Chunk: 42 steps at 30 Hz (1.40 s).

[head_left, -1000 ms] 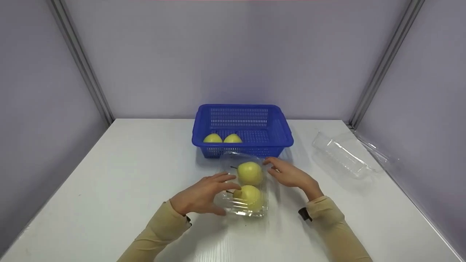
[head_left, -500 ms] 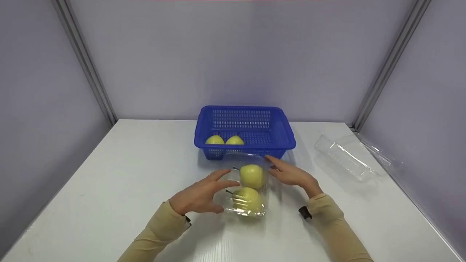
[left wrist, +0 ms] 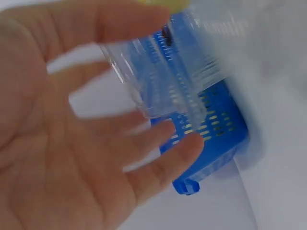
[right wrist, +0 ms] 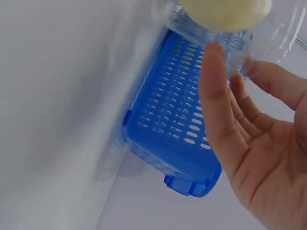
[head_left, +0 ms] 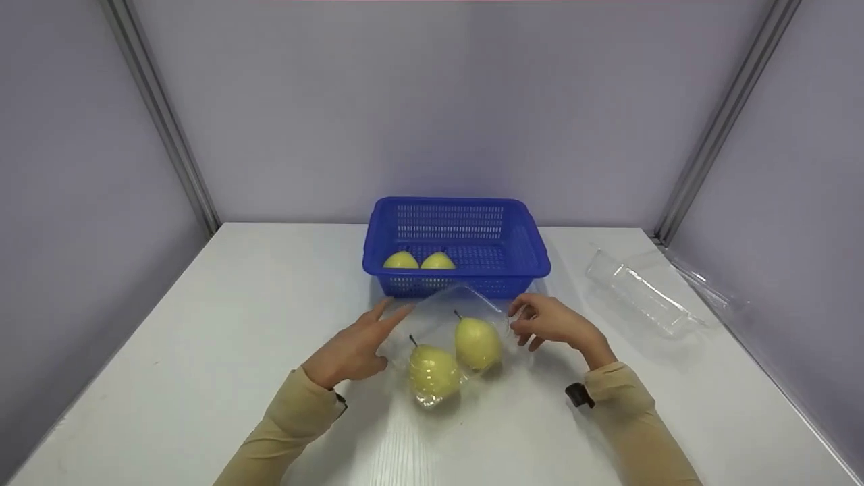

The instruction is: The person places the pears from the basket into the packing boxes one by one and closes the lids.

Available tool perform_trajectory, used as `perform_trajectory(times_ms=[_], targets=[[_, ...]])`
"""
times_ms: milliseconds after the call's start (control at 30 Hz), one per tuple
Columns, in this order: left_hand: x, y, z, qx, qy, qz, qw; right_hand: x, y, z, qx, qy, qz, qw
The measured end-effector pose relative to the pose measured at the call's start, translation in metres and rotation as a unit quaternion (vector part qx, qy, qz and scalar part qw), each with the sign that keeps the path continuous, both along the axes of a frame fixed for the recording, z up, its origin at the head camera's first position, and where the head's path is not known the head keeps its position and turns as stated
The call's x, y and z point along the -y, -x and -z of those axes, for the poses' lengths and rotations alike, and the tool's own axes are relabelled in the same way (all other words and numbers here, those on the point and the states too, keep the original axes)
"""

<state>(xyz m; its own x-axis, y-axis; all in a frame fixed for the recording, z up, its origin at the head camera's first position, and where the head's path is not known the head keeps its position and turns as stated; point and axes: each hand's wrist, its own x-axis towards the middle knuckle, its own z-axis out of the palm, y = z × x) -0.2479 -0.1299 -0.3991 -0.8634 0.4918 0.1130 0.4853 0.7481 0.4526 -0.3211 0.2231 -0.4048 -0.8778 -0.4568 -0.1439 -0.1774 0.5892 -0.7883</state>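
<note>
A clear plastic fruit box (head_left: 433, 314) stands turned cornerwise in front of the blue basket. Inside are two yellow-green pears, one (head_left: 434, 373) nearer and the other (head_left: 478, 343) to its right, stems pointing away. My right hand (head_left: 560, 327) pinches the box's right corner between thumb and fingers; the right wrist view shows the plastic (right wrist: 240, 56) at the fingertips. On the opposite side, my left hand (head_left: 351, 347) has its fingers spread along the box edge. In the left wrist view, the plastic wall (left wrist: 153, 91) lies right by those fingers.
The blue basket (head_left: 457, 273) holds two more pears (head_left: 401, 260) at its front left. At the right of the white table (head_left: 229, 304), clear plastic packaging (head_left: 641, 293) lies near the edge. Grey-white panels (head_left: 432, 121) enclose the table at the back and sides.
The box with its pears has turned from lengthwise to cornerwise. My left hand has moved slightly left and away from me; the right hand has shifted right and curled its fingers at the corner.
</note>
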Motion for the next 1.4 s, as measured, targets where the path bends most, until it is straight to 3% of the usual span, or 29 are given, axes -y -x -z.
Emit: perform_trajectory(times_ms=[133,200,233,300,367,467,600,767,900,1133,1400], targets=[[0.0,0.007,0.006,-0.053,-0.002,-0.116,0.9918,-0.007,-0.003,-0.001,0.056,0.004,-0.021,0.998],[0.0,0.01,0.008,-0.055,0.002,-0.151,0.987,-0.009,-0.004,-0.001,0.081,0.004,-0.036,0.996],[0.001,0.011,0.009,-0.037,-0.001,-0.155,0.9872,-0.009,-0.005,-0.001,0.092,0.005,-0.043,0.995],[0.001,0.013,0.009,0.023,-0.025,-0.134,0.9904,-0.009,-0.007,-0.002,0.112,0.006,-0.053,0.992],[0.002,0.014,0.008,0.107,-0.068,-0.1,0.9869,-0.009,-0.008,-0.002,0.128,0.009,-0.059,0.99],[0.004,0.014,0.007,0.224,-0.132,-0.063,0.9634,-0.009,-0.009,-0.003,0.151,0.008,-0.062,0.987],[0.005,0.015,0.011,0.303,-0.185,-0.051,0.9334,-0.007,-0.011,-0.002,0.175,0.003,-0.061,0.983],[0.005,0.018,0.017,0.353,-0.247,-0.048,0.9011,-0.005,-0.01,0.001,0.189,0.02,-0.061,0.98],[0.007,0.021,0.021,0.372,-0.287,-0.055,0.8808,-0.004,-0.009,0.002,0.195,0.037,-0.063,0.978],[0.008,0.024,0.024,0.385,-0.31,-0.058,0.8673,-0.002,-0.006,0.005,0.191,0.045,-0.08,0.977],[0.016,0.028,0.025,0.392,-0.316,-0.052,0.8623,-0.001,-0.008,0.004,0.195,0.056,-0.073,0.977]])
